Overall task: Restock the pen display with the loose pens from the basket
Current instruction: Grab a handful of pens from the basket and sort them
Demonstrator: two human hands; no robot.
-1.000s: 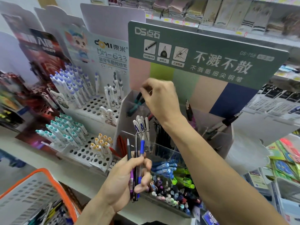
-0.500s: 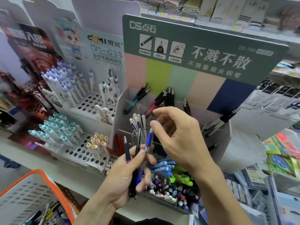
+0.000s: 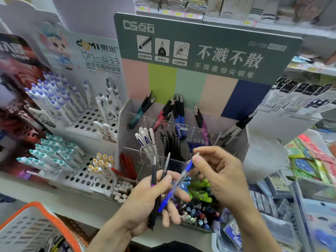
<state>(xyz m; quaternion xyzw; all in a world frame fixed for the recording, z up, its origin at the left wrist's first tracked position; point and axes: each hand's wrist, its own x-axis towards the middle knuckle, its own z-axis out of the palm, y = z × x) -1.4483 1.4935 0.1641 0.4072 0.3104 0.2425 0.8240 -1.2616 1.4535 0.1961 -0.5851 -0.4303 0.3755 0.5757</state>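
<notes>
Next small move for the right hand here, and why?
Probably draw the blue clear-barrelled pen free of the left hand and lift it toward the blue pens standing in the clear acrylic display's back row. The right hand already pinches its top end, while the left hand's grip holds two dark pens too.

A stationery shop is showing itself here. Branded cardboard pen displays are standing side by side on a shelf: a green-headed display (image 3: 205,50) with clear compartments holding pens, and a white perforated rack (image 3: 80,122) carrying rows of capped pens. Yellow price tags (image 3: 177,14) are running along the shelf edge above, packaged goods (image 3: 301,99) are hanging to the right, and an orange-rimmed shopping basket (image 3: 34,224) is sitting below.
</notes>
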